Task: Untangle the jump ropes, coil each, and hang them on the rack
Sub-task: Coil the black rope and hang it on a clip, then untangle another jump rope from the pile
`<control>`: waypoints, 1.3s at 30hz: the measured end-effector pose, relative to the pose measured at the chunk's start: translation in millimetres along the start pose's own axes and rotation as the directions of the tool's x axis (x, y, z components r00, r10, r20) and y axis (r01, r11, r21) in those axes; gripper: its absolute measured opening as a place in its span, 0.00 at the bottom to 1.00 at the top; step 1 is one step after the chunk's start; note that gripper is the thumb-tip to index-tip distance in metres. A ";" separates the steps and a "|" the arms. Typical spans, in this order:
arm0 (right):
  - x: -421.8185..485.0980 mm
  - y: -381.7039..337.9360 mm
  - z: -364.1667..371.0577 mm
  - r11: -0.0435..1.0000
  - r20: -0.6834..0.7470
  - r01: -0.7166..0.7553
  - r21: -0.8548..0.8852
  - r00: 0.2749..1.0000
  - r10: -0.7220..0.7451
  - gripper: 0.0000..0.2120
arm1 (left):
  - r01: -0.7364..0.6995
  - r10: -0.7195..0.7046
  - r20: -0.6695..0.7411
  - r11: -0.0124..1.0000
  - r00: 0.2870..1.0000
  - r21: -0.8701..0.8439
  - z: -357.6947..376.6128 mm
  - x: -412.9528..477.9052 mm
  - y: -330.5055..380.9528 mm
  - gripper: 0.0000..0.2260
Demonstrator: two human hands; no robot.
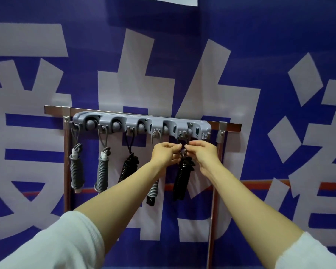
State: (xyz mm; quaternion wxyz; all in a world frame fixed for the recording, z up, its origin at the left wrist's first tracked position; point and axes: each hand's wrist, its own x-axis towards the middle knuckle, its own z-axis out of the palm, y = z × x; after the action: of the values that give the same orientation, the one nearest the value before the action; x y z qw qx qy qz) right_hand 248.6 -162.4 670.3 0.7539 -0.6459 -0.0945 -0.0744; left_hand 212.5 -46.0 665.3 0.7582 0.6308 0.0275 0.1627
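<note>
Five coiled jump ropes [77, 171] hang in a row from the grey rack [105, 115].

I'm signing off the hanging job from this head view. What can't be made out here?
Head view:
Whether the loop of the rightmost black rope is seated on its hook: small, dark, partly behind fingers of the left hand and right hand.
Upper coil of the striped rope: behind the left forearm.
Feet of the metal stand: cut off by the bottom edge.
</note>
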 end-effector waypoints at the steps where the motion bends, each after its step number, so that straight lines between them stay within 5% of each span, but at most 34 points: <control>1: -0.9 2.0 0.3 1.000 -0.018 0.007 -0.017 1.000 -0.007 0.07 | 0.002 -0.002 0.018 1.000 1.000 0.001 -0.7 -2.4 1.0 0.04; 7: -32.7 9.3 -3.0 0.995 -0.043 0.031 -0.095 0.998 -0.035 0.07 | 0.020 -0.028 0.046 0.983 0.999 0.182 -19.9 -39.6 15.6 0.20; 18: -183.9 96.0 16.4 0.919 0.297 -0.153 -0.364 0.916 0.271 0.07 | 0.368 -0.401 0.094 0.894 0.911 0.254 -101.0 -167.6 -68.0 0.06; 22: -204.5 167.8 27.5 0.890 0.249 -0.254 -0.379 0.898 0.362 0.07 | 0.432 -0.422 -0.106 0.896 0.900 0.104 -132.5 -180.5 -142.6 0.06; 26: -216.1 270.3 27.6 0.841 0.175 -0.351 -0.411 0.875 0.451 0.07 | 0.530 -0.497 -0.295 0.847 0.816 0.040 -178.6 -181.6 -246.3 0.09; 39: -279.7 579.2 -46.3 0.493 0.106 -0.395 -0.775 0.688 0.718 0.09 | 0.779 -0.721 -0.388 0.627 0.574 -0.012 -270.7 -217.5 -529.8 0.08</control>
State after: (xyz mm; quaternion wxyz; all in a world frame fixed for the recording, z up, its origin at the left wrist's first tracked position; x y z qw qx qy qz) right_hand 114.7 -121.3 40.8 0.3916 -0.8731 0.0029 0.2902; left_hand 52.2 69.2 63.3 0.6834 0.5770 0.4424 -0.0657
